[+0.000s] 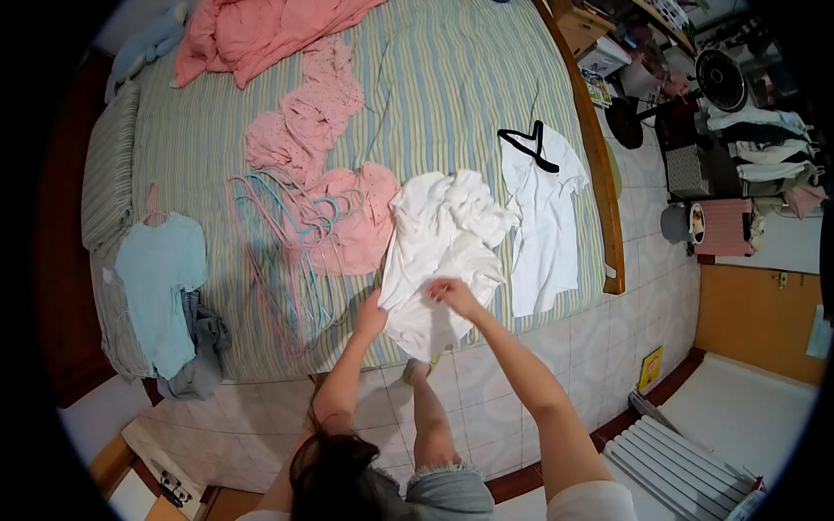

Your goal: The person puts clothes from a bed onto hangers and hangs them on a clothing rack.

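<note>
Left hand (372, 316) grips crumpled white fabric garment (434, 230); right hand (452, 294) half-curled over it, hold unclear. Likely light, limp; take edges.

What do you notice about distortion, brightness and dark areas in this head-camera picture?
Head view: black, rounded borders crop the corners, and the wooden bed edge bows, suggesting a wide-angle lens; head view: the white cloth is bright, its folds shaded softly; head view: the hair is nearly black, with little detail; head view: small items by the fan are too dim to tell apart.
</note>
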Demonstrator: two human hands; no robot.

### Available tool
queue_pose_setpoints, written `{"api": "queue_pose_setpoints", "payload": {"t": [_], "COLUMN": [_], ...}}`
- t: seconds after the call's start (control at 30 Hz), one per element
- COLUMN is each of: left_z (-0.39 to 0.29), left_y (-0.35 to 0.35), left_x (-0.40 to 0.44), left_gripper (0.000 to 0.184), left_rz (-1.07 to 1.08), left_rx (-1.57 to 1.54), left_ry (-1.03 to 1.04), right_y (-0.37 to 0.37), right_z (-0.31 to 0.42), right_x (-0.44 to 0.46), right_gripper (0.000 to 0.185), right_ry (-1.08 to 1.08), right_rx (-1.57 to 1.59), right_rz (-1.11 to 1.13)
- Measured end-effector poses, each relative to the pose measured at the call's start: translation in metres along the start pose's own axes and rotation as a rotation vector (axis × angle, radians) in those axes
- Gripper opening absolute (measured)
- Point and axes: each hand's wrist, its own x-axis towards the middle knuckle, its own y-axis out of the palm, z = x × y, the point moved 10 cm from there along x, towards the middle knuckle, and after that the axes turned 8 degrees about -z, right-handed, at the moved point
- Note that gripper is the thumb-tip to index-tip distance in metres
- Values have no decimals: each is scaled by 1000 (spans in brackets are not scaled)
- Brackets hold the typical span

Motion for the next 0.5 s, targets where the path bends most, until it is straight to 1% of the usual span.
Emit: {"api": "queue_pose_setpoints", "payload": {"t": [0.03,0.07,0.1,0.17,0.2,0.27,0.3,0.33,0.37,0.43,0.47,0.5], "left_z": [-2,-9,-7,-3,-7,-14,-21,-31,-40,-39,-37,-31], "left_y": [-10,-15,-15,-11,-14,-15,-20,-26,-32,-29,-28,-24], "left_x": [-8,-16,-17,-18,-12,-2,3,10,16,33,39,47], "left_gripper": [51,49,45,37,37,37,37,37,37,38,39,38], "left_rz": [91,186,225,302,208,23,-60,-144,-227,-239,-242,-255], "left_rx": [154,261,313,417,381,307,220,133,46,-209,-333,-357], "left_ry": [2,37,41,44,98,202,237,271,304,203,151,119], "right_y": [-19,-35,-49,-55,-55,-31,-17,-5,7,29,43,56], "right_z": [8,17,25,39,42,44,43,47,37,37,39,41], "right_x": [16,29,39,58,63,70,73,67,68,55,48,39], "right_gripper": [17,18,20,26,29,37,41,36,32,24,20,16], "right_ry": [-53,-58,-61,-137,-175,-288,-344,-407,-328,-163,-202,-241], "right_rx": [-43,-108,-173,-246,-282,-451,-533,-601,-728,-978,-910,-841], "right_rz": [-116,-211,-304,-355,-380,-272,-217,-223,-169,-55,-40,-29]}}
